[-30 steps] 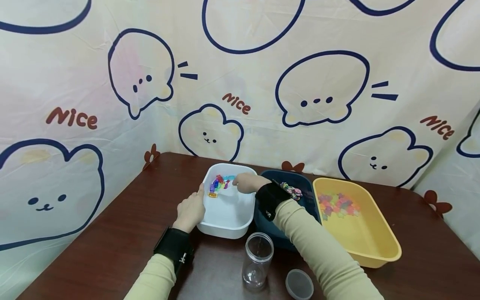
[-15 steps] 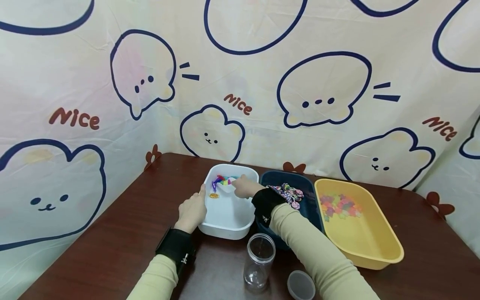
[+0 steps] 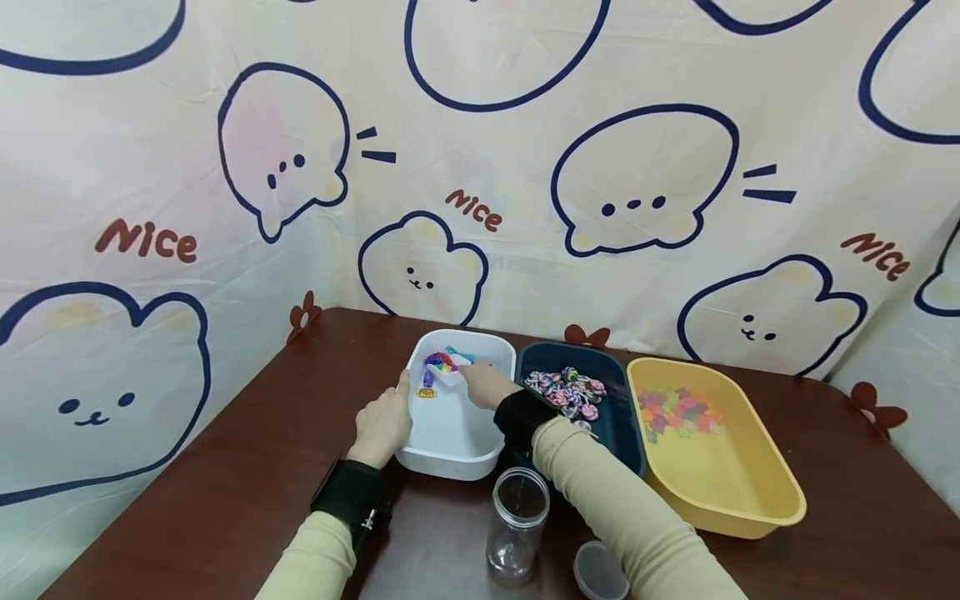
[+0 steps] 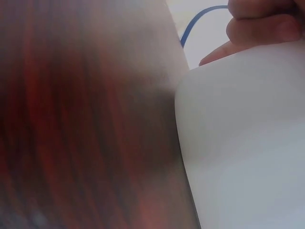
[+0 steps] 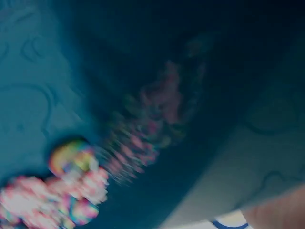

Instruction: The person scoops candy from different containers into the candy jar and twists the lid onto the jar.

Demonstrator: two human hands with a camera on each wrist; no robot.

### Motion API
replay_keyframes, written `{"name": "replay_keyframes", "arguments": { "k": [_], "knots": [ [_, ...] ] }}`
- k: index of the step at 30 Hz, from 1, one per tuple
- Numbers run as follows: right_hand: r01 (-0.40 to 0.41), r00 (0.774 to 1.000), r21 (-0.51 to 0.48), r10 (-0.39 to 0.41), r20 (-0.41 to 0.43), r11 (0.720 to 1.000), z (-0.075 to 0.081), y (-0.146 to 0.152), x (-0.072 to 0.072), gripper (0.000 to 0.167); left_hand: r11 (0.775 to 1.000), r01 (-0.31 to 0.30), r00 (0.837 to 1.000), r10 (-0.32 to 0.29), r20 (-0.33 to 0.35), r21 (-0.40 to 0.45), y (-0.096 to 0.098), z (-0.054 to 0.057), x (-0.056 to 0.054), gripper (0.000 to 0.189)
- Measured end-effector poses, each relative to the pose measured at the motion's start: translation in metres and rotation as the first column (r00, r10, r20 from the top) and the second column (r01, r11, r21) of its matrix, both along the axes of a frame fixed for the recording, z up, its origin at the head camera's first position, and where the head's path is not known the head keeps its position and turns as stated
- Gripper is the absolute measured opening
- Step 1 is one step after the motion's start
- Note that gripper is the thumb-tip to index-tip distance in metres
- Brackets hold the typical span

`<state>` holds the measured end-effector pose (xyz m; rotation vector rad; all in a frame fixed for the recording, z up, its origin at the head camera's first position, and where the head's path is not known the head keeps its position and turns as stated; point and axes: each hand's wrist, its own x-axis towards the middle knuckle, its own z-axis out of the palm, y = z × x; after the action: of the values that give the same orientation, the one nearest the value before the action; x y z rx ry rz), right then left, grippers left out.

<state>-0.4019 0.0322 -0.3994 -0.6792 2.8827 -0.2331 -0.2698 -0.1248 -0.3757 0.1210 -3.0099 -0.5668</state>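
In the head view, my left hand (image 3: 384, 423) grips the left rim of a white tub (image 3: 455, 433). Curled fingers (image 4: 267, 29) of that hand show at the tub's edge in the left wrist view. Over the tub's far part, my right hand (image 3: 486, 383) holds what looks like a small white scoop (image 3: 452, 372), partly hidden by the fingers. The scoop is at a little heap of bright, multicoloured pieces (image 3: 438, 362). A single amber piece (image 3: 427, 392) lies nearer to me. In the right wrist view only a blurred bit of the right hand (image 5: 279, 212) shows.
A dark blue tub (image 3: 618, 433) with several swirl-patterned pieces (image 3: 567, 391) stands right of the white one. Beyond it is a yellow tub (image 3: 731, 475) with pastel translucent pieces (image 3: 678, 412). In front stand an open clear jar (image 3: 516, 533) and its lid (image 3: 600, 571). A patterned cloth (image 3: 525, 167) hangs behind.
My right hand has moved slightly left and toward me, bringing the white scoop against the coloured pieces, which have shifted. More of the dark blue tub's contents show. My left hand stays on the rim.
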Motion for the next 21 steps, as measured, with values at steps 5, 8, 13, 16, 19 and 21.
{"name": "replay_keyframes", "arguments": {
  "k": [5, 8, 13, 16, 19, 21],
  "knots": [
    [-0.03, 0.994, -0.073, 0.022, -0.104, 0.997, -0.012, 0.012, -0.012, 0.012, 1.0, -0.006, 1.0, 0.006, -0.011, -0.002, -0.002, 0.002, -0.001, 0.058],
    [0.051, 0.998, -0.025, -0.052, -0.045, 0.998, 0.024, 0.005, 0.022, 0.015, 1.0, -0.01, 1.0, 0.01, -0.022, -0.004, -0.003, 0.0, -0.002, 0.057],
    [0.079, 0.997, -0.03, -0.079, -0.009, 0.996, 0.053, 0.001, 0.06, 0.021, 1.0, -0.01, 1.0, 0.01, 0.0, 0.001, -0.001, -0.003, -0.003, 0.058],
    [0.077, 0.997, -0.048, -0.076, 0.02, 0.996, 0.05, 0.003, 0.058, 0.023, 1.0, -0.008, 1.0, 0.008, 0.016, 0.005, 0.0, -0.001, -0.001, 0.059],
    [0.07, 0.997, -0.038, -0.068, 0.037, 0.997, 0.045, 0.005, 0.055, 0.025, 1.0, -0.007, 1.0, 0.007, 0.014, -0.001, 0.0, 0.0, 0.0, 0.058],
    [0.061, 0.998, -0.037, -0.06, 0.03, 0.997, 0.044, 0.006, 0.053, 0.024, 1.0, -0.007, 1.0, 0.007, 0.014, 0.001, 0.0, 0.0, 0.0, 0.058]
  ]
}}
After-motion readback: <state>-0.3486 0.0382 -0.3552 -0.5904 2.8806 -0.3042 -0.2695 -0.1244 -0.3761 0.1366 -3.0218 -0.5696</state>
